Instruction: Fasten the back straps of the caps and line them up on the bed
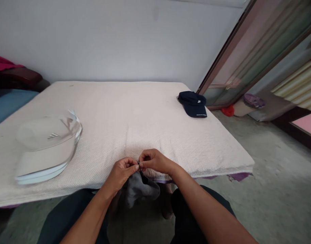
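A grey cap [142, 189], its fabric sagging in folds, hangs from my fingers at the front edge of the bed. My left hand [123, 173] pinches a narrow end of it between thumb and forefinger. Close beside it, my right hand [154, 161] pinches the same small strap-like part, fingertips almost meeting. The fingers hide most detail of that part. To the left lies a stack of pale caps [47, 145], a beige one with a small striped mark on top. A navy cap [193, 103] with a white mark rests at the far right.
A cream textured cover [107, 108] spreads over the bed, against a pale wall [107, 40]. Blue bedding [13, 103] and dark red items sit at the left. Beyond the right edge are a concrete floor [274, 162] and a bin [243, 106] by the doorway.
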`<state>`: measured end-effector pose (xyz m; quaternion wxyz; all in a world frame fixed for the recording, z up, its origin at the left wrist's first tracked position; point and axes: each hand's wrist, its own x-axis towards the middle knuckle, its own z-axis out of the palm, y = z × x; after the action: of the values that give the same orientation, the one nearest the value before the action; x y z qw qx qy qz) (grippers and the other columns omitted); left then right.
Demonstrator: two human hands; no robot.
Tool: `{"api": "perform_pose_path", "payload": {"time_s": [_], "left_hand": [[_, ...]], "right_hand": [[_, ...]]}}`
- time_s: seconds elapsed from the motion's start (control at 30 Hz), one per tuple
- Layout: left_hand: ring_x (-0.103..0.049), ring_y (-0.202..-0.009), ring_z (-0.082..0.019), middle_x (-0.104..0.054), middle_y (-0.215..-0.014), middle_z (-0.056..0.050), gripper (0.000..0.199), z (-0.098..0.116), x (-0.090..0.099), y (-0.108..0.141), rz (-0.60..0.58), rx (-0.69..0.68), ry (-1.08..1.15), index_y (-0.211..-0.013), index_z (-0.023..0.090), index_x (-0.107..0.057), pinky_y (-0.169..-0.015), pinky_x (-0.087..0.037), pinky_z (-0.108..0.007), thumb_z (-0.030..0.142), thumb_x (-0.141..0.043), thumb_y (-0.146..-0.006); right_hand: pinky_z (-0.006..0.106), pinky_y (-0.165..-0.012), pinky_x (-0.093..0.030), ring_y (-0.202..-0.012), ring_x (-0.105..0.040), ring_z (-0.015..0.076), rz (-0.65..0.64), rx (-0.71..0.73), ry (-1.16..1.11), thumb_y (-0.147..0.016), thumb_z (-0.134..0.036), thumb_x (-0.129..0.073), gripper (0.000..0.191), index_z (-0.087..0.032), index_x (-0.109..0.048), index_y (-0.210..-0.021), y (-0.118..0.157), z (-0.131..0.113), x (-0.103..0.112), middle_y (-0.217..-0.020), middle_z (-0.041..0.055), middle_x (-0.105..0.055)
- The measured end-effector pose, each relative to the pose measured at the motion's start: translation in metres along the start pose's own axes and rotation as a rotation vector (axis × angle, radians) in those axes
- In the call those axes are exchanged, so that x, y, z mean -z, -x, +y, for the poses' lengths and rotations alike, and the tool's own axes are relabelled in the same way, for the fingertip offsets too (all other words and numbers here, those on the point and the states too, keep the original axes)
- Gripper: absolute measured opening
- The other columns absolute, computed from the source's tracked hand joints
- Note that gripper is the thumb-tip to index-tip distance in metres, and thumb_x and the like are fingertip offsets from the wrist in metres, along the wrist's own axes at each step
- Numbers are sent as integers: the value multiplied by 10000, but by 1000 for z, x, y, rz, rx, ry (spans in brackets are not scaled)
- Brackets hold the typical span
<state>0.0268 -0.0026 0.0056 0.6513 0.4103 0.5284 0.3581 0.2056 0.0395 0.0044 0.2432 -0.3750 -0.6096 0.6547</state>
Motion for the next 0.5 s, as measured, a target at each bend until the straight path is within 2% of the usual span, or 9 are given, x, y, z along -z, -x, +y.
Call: {"api": "perform_pose_path", "payload": {"time_s": [0.13,0.27,0.5], "left_hand": [[-514,-583,-110,-600,-643,15,217,-1,0,0,27,22,-16,-731,150,-608,-553,-367,-223,308,-725,-640],[-446,-510,-88,-548,-570,36,196,-4,0,-3,69,18,-83,-710,143,-590,-499,-307,-211,293,-695,-641],[-403,-487,-82,-508,-555,48,171,-4,-1,-3,62,24,-107,-712,149,-568,-483,-281,-212,294,-646,-666]], "right_hand": [[234,-563,-426,-591,-567,113,4,-23,-21,-716,-198,-640,65,-151,-596,-704,-2,3,-1,-624,0,-605],[234,-563,-426,-587,-565,113,7,-23,-5,-717,-208,-645,79,-151,-595,-695,-5,5,-2,-613,-1,-605],[237,-562,-428,-587,-566,116,9,-17,-24,-720,-216,-650,94,-149,-589,-696,-6,5,-4,-619,4,-609]]}}
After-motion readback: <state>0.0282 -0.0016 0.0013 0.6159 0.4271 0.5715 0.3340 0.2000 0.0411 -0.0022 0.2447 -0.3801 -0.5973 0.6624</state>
